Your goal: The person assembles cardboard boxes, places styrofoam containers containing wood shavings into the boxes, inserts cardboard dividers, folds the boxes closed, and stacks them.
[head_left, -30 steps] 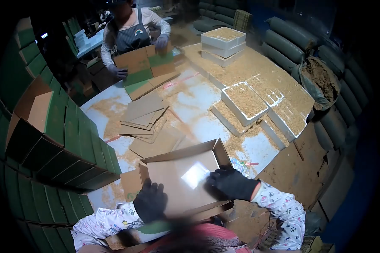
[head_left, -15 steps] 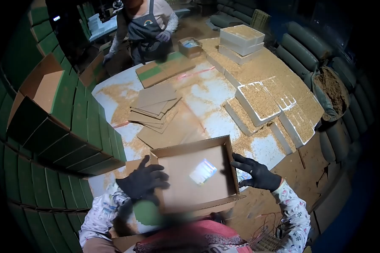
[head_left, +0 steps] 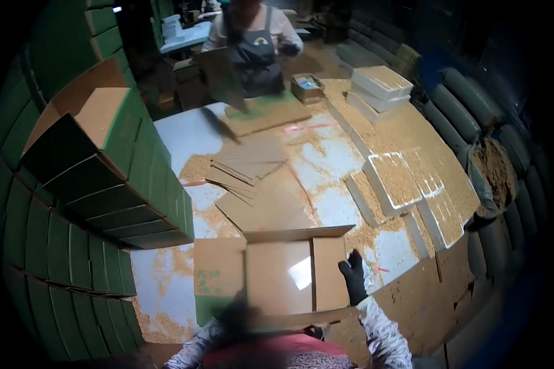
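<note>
A cardboard box (head_left: 271, 255) stands in front of me at the near edge of the table, its right flap (head_left: 330, 270) folded inward and its left flap (head_left: 221, 267), with green print, laid outward. Inside, on the bottom, lies a small shiny white packet (head_left: 300, 273). My right hand (head_left: 354, 280), in a black glove, is just beyond the box's right side with fingers apart, holding nothing. My left hand (head_left: 237, 313) is a dark blur at the near left corner of the box; its fingers cannot be made out.
Flat cardboard sheets (head_left: 252, 163) lie behind the box. Stacked green boxes (head_left: 117, 178) rise at left. White trays of sawdust-like material (head_left: 397, 181) stand at right, beside an open sack (head_left: 491, 169). Across the table a co-worker (head_left: 258, 55) handles a cardboard piece (head_left: 221, 77).
The box's right flap has folded inward and its left flap has come down outward. My left hand has drawn back toward me. The co-worker has lifted a cardboard piece. The view has shifted.
</note>
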Motion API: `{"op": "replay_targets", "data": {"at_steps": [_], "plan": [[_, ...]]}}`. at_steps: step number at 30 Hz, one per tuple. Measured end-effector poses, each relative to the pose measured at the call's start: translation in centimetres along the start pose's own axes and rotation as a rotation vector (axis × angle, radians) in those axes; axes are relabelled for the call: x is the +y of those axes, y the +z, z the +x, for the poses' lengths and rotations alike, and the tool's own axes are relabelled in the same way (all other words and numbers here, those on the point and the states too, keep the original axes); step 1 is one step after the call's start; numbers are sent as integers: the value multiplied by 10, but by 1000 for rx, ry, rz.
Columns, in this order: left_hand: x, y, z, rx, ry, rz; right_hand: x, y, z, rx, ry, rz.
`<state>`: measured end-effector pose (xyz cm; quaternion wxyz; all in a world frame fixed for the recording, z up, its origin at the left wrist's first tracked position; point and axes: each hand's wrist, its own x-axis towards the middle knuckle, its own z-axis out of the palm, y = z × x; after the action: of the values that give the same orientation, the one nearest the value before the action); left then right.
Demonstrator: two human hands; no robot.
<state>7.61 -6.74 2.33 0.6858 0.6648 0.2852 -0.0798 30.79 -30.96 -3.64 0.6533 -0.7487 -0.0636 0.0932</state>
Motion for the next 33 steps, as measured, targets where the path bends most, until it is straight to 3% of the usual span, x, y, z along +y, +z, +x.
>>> {"op": "replay_targets", "data": {"at_steps": [1, 2, 3, 6, 8, 11, 12, 13, 15, 17, 19, 20, 24, 27, 28, 29, 30, 31, 32, 33], "plan": [[-6, -2, -8, -71, 5, -174, -6, -5, -2, -160, 302, 223], [-8, -3, -14, -128, -1, -319, -35, 6, -17, -108, 402, 349], [-6, -4, -19, -160, 14, -434, -65, 16, -28, -204, 464, 523], [17, -10, -20, -162, 148, -659, -125, 28, -33, -519, 436, 473], [43, -24, -22, -129, 308, -742, -126, 36, -22, -517, 504, 515], [95, -85, -41, 34, 744, -737, -163, 63, 2, -636, 539, 642], [119, -117, -50, 152, 950, -689, -183, 77, 13, -719, 542, 749], [141, -159, -51, 445, 1331, -395, -204, 92, 25, -808, 537, 847], [190, -239, -83, 1022, 1468, -336, -248, 125, 49, -999, 535, 1057], [226, -319, -115, 1528, 1442, -265, -284, 163, 76, -1177, 538, 1248], [237, -390, -124, 1649, 1277, -152, -316, 208, 106, -1277, 488, 1368], [234, -417, -122, 1634, 1169, -94, -332, 236, 121, -1351, 370, 1257], [211, -455, -102, 1451, 902, 65, -361, 366, 172, -1142, -808, 563], [205, -455, -94, 1375, 868, 108, -432, 411, 110, -1041, -600, 302], [203, -454, -92, 1359, 862, 119, -446, 429, 99, -575, -978, 23], [200, -452, -92, 1341, 853, 132, -460, 428, 80, 39, -1602, -94], [198, -452, -92, 1327, 853, 141, -453, 450, 86, -381, -1376, 195], [197, -453, -91, 1319, 848, 148, -447, 452, 68, -749, -966, 389], [195, -454, -90, 1314, 845, 154, -437, 468, 73, -466, -1323, 358], [195, -455, -89, 1310, 842, 154, -430, 477, 80, -447, -1326, 419]]}}
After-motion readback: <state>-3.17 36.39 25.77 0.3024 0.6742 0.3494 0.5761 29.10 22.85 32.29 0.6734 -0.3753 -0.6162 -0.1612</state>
